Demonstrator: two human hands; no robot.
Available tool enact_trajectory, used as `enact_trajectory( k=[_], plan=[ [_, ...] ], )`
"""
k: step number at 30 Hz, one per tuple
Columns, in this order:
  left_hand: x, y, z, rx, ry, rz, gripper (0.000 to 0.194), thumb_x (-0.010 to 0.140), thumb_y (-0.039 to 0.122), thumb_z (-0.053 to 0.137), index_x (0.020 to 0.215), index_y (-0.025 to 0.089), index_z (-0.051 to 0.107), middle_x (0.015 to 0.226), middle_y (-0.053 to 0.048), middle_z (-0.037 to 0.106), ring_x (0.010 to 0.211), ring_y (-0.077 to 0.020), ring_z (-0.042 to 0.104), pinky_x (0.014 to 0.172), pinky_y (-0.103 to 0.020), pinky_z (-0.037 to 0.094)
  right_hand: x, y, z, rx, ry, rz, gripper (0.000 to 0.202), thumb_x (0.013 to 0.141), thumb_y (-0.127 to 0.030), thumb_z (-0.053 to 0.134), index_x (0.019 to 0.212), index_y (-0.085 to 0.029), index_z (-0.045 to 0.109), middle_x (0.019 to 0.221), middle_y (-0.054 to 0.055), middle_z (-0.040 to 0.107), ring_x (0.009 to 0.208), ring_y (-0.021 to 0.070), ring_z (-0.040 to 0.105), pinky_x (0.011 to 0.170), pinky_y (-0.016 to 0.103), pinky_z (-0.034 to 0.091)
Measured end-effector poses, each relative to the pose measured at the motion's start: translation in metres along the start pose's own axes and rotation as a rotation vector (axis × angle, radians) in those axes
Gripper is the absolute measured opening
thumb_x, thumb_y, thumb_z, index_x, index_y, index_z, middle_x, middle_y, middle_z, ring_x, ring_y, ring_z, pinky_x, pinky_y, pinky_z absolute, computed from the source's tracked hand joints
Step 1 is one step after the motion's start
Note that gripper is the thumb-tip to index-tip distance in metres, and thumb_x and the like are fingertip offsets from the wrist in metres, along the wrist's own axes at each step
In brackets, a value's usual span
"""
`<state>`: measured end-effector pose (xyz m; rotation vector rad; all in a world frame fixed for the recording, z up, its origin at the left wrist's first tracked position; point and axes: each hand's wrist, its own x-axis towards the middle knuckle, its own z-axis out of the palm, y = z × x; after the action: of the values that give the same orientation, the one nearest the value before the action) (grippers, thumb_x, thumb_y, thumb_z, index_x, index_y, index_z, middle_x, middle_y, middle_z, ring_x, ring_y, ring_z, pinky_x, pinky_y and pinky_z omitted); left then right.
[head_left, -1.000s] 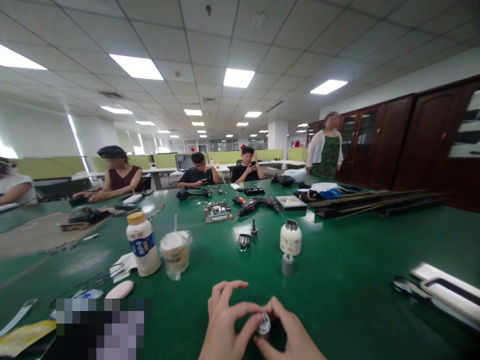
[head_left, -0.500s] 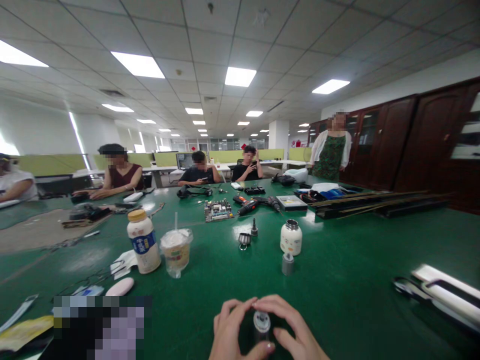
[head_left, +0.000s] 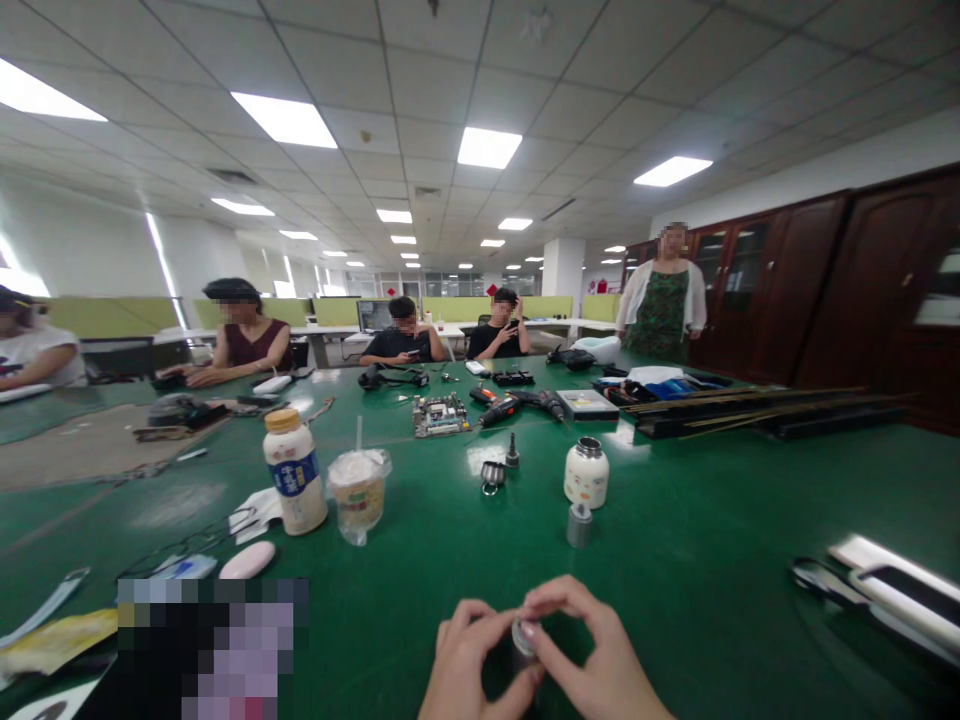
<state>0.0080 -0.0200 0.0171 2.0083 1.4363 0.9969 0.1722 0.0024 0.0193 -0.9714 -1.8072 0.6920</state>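
Observation:
At the table's near edge, my left hand [head_left: 474, 662] and my right hand [head_left: 589, 645] close round a small metal cylinder [head_left: 523, 638] that looks like a small motor. The left fingers and thumb wrap its left side and front. My right thumb and fingertips press at its top, covering part of the end face. A similar grey metal cylinder [head_left: 579, 526] with a short stub on top stands upright beyond my right hand. Behind that stands a cream flask [head_left: 586, 476] with an uncapped metal mouth.
A metal cap-like piece with a ring [head_left: 492, 475], a dark stepped part [head_left: 512, 453], a circuit board [head_left: 441, 415] and power drills [head_left: 499, 408] lie farther back. To the left stand a milk bottle [head_left: 298, 485] and a plastic drink cup [head_left: 358, 495]. Several people are around the table.
My right thumb has moved up from the cylinder's side onto its top, and the fingers have closed in. The end face shows less now. The view has shifted slightly.

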Motion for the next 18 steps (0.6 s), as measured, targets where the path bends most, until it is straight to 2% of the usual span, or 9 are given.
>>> enact_trajectory(
  k=[3,6,9,13,15,18],
  plan=[
    [0.0,-0.001,0.0,0.006,-0.002,0.009,0.034,0.074,0.021,0.067,0.107,0.027,0.069,0.096,-0.005,0.067,0.095,-0.0249,0.058,0.085,-0.037,0.044,0.008,0.0,-0.006,0.06,0.044,0.041,0.008,0.082,-0.025,0.064,0.087,-0.021,0.061,0.085,0.003,0.07,0.084,0.0204,0.067,0.08,0.032,0.049],
    [-0.001,-0.003,0.002,0.021,0.022,0.017,0.033,0.074,0.023,0.068,0.107,0.025,0.069,0.098,-0.006,0.067,0.095,-0.0252,0.058,0.086,-0.037,0.044,0.018,0.012,-0.019,0.071,0.1,0.089,0.011,0.084,-0.029,0.064,0.089,-0.021,0.058,0.087,0.004,0.072,0.087,0.0208,0.069,0.084,0.034,0.049],
    [-0.002,-0.006,0.004,0.035,0.039,0.033,0.033,0.074,0.023,0.069,0.107,0.024,0.069,0.098,-0.006,0.067,0.096,-0.0253,0.058,0.086,-0.036,0.044,0.022,0.035,-0.029,-0.03,0.032,0.134,0.011,0.082,-0.024,0.065,0.09,-0.019,0.06,0.087,0.004,0.073,0.088,0.0217,0.069,0.089,0.037,0.048],
    [-0.002,-0.007,0.005,0.031,0.034,0.041,0.032,0.075,0.024,0.069,0.107,0.025,0.069,0.098,-0.006,0.067,0.096,-0.0253,0.058,0.086,-0.037,0.044,0.02,0.058,-0.031,-0.073,-0.054,0.149,0.009,0.079,-0.02,0.066,0.088,-0.018,0.065,0.091,0.006,0.072,0.088,0.0218,0.069,0.086,0.036,0.051],
    [-0.002,-0.006,0.004,0.021,0.022,0.033,0.032,0.076,0.025,0.07,0.108,0.025,0.069,0.098,-0.006,0.067,0.096,-0.0254,0.058,0.086,-0.037,0.044,0.02,0.055,-0.03,-0.044,-0.053,0.156,0.008,0.08,-0.02,0.066,0.087,-0.017,0.066,0.091,0.006,0.072,0.088,0.0216,0.069,0.086,0.036,0.051],
    [-0.001,-0.005,0.002,0.014,0.006,0.031,0.033,0.076,0.026,0.071,0.109,0.025,0.068,0.096,-0.006,0.067,0.095,-0.0254,0.058,0.085,-0.037,0.043,0.021,0.033,-0.031,0.047,-0.037,0.169,0.009,0.082,-0.023,0.066,0.088,-0.017,0.064,0.09,0.006,0.074,0.089,0.0212,0.07,0.087,0.035,0.051]
  ],
)
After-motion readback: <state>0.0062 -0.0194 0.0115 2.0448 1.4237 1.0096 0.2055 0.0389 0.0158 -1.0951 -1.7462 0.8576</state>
